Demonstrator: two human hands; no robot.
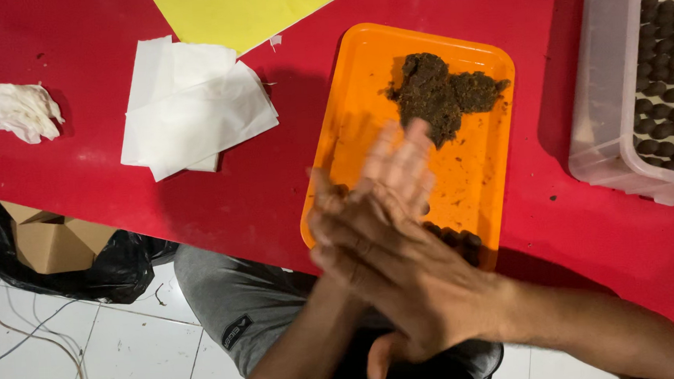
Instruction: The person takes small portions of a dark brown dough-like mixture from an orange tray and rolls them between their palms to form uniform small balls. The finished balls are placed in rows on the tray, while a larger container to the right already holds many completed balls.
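My left hand and my right hand are pressed palm to palm over the near edge of an orange tray. The right hand lies across on top and the left fingers point away from me. Both are motion-blurred, and anything between the palms is hidden. A lump of dark brown paste sits at the tray's far end. A few small dark balls lie at the near rim, just beside my right hand.
On the right of the red table stands a clear plastic box with several rows of dark balls. White paper sheets, a yellow sheet and a crumpled tissue lie to the left. On the floor below are a cardboard box and a black bag.
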